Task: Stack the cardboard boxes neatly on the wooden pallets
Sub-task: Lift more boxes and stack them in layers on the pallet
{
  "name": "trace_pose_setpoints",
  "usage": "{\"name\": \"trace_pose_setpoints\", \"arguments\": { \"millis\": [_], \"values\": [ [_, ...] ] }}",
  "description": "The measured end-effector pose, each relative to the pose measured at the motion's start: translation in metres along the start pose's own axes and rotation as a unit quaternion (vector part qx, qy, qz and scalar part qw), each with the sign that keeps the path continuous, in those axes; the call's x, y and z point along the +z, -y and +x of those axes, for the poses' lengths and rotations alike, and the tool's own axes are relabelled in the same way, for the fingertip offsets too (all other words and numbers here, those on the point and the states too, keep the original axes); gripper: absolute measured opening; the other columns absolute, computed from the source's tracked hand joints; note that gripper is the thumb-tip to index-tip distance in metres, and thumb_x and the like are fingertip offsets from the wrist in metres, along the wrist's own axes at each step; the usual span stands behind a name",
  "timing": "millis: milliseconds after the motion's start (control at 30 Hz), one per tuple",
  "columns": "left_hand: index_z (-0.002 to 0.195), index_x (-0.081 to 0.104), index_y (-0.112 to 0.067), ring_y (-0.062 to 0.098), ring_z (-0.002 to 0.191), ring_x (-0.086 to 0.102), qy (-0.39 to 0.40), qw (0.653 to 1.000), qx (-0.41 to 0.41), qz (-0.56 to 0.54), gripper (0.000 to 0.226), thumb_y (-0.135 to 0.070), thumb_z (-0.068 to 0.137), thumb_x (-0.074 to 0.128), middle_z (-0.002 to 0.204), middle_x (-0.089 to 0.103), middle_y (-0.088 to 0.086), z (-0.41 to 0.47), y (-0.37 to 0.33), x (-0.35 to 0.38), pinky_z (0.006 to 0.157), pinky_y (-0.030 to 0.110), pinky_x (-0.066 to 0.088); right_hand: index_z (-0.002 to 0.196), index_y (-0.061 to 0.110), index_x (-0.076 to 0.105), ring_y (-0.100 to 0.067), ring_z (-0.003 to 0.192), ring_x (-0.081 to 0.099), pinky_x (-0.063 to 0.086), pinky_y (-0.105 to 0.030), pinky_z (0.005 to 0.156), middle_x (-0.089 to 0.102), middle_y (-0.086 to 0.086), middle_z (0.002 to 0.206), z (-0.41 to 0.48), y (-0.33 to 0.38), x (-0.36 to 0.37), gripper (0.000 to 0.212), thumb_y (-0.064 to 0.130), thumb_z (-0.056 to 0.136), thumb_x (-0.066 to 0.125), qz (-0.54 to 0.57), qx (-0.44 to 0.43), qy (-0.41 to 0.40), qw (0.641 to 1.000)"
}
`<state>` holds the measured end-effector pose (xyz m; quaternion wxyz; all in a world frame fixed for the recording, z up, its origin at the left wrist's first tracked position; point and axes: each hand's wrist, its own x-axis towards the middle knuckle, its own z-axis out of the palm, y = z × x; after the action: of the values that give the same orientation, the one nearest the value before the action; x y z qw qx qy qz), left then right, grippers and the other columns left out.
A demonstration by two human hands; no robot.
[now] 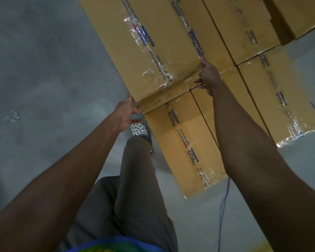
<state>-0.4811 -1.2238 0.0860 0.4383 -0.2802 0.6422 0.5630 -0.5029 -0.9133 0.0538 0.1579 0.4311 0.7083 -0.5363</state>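
Grey floor (44,70) surrounds a layer of taped boxes (185,142), and the top box (153,42) lies on that layer. The left hand (127,113) grips its near left corner with fingers curled. The right hand (208,77) grips its near right corner with the thumb on top, and a white shoe (138,129) sits just beside the boxes.

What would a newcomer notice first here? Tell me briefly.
The large taped cardboard box fills the upper centre, with the left hand and right hand gripping its near corners. More boxes lie below and to the right; a blue cable trails across the grey floor.
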Motion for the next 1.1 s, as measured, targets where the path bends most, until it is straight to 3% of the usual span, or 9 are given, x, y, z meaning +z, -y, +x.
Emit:
{"name": "trace_pose_setpoints", "arguments": {
  "millis": [233, 400, 533, 667, 800, 1000, 1100],
  "values": [
    [0.156, 0.033, -0.038, 0.019, 0.117, 0.063, -0.015, 1.000, 0.007, 0.011, 0.088, 0.020, 0.090, 0.045, 0.150, 0.036, -0.011, -0.006, 0.003, 0.008, 0.096, 0.050, 0.055, 0.156, 0.034, 0.034, -0.014, 0.070, 0.066, 0.047, -0.029, 0.054, 0.035, -0.004, 0.158, 0.005, -0.010, -0.004, 0.069, 0.001, 0.096, 0.028, -0.006, -0.005, 0.010, 1.000],
    [0.151, 0.041, -0.040, 0.019, 0.115, 0.064, -0.017, 0.999, 0.001, 0.030, 0.085, 0.019, 0.090, 0.042, 0.141, 0.043, -0.012, -0.010, 0.004, 0.012, 0.095, 0.047, 0.057, 0.156, 0.034, 0.033, -0.014, 0.070, 0.065, 0.050, -0.032, 0.064, 0.032, -0.003, 0.161, 0.001, -0.013, -0.006, 0.067, 0.003, 0.097, 0.028, 0.007, 0.003, 0.011, 1.000],
    [0.148, 0.043, -0.041, 0.018, 0.115, 0.063, -0.019, 0.999, -0.005, 0.032, 0.083, 0.020, 0.091, 0.040, 0.130, 0.048, -0.012, -0.014, 0.005, 0.014, 0.095, 0.044, 0.057, 0.157, 0.036, 0.032, -0.013, 0.072, 0.068, 0.051, -0.030, 0.061, 0.032, -0.003, 0.162, -0.002, -0.016, -0.007, 0.069, 0.003, 0.097, 0.027, 0.003, 0.009, 0.012, 1.000],
    [0.151, 0.040, -0.038, 0.019, 0.115, 0.064, -0.030, 0.999, -0.010, 0.031, 0.078, 0.015, 0.095, 0.041, 0.122, 0.053, -0.012, -0.013, 0.005, 0.014, 0.099, 0.049, 0.055, 0.158, 0.033, 0.031, -0.013, 0.072, 0.065, 0.051, -0.030, 0.061, 0.031, -0.003, 0.162, -0.003, -0.018, -0.006, 0.068, 0.002, 0.098, 0.026, 0.005, 0.005, 0.012, 1.000],
    [0.156, 0.034, -0.037, 0.016, 0.112, 0.066, -0.021, 0.999, -0.007, 0.029, 0.085, 0.017, 0.092, 0.044, 0.154, 0.040, -0.009, -0.012, 0.006, 0.011, 0.093, 0.043, 0.058, 0.158, 0.034, 0.030, -0.015, 0.074, 0.065, 0.052, -0.031, 0.064, 0.033, -0.002, 0.160, -0.002, -0.019, -0.004, 0.068, 0.002, 0.098, 0.024, 0.012, 0.011, 0.009, 1.000],
    [0.157, 0.033, -0.035, 0.012, 0.111, 0.064, -0.017, 0.999, -0.016, 0.041, 0.086, 0.017, 0.090, 0.048, 0.158, 0.037, -0.010, -0.007, 0.007, 0.007, 0.079, 0.032, 0.059, 0.158, 0.036, 0.030, -0.015, 0.075, 0.067, 0.054, -0.030, 0.063, 0.036, -0.004, 0.160, -0.003, -0.023, -0.002, 0.070, 0.000, 0.098, 0.024, 0.022, 0.021, 0.005, 1.000],
    [0.158, 0.032, -0.031, 0.012, 0.109, 0.064, -0.023, 0.998, -0.015, 0.059, 0.081, 0.014, 0.092, 0.049, 0.149, 0.045, -0.010, -0.005, 0.007, 0.007, 0.080, 0.033, 0.059, 0.158, 0.036, 0.030, -0.015, 0.078, 0.067, 0.054, -0.028, 0.060, 0.038, -0.004, 0.159, -0.003, -0.022, -0.002, 0.068, 0.002, 0.099, 0.023, 0.024, 0.024, 0.007, 0.999]
  ]
}}
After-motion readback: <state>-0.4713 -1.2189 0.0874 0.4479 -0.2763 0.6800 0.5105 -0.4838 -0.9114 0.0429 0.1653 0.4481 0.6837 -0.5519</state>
